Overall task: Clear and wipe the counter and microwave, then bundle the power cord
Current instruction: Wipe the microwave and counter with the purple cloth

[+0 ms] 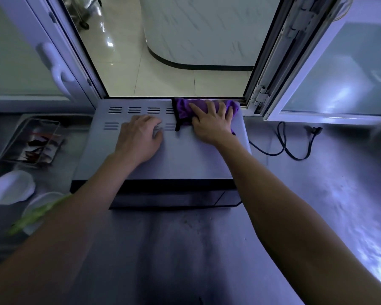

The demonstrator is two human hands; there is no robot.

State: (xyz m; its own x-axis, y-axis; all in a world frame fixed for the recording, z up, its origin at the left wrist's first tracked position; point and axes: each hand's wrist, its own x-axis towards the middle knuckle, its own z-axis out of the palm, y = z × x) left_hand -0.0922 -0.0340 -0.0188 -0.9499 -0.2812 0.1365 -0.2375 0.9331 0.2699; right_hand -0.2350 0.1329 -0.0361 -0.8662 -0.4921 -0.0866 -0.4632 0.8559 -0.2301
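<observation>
A grey microwave stands on the steel counter below an open window. My right hand presses flat on a purple cloth with a black edge at the back right of the microwave's top. My left hand rests palm down on the top near the vent slots, fingers slightly curled, holding nothing. The black power cord lies in loose curves on the counter right of the microwave, its plug end by the window frame.
Left of the microwave sit a metal tray with dark scraps, a white bowl and a second bowl with green stalks. An open window sash juts over the counter at right. Bare counter lies in front.
</observation>
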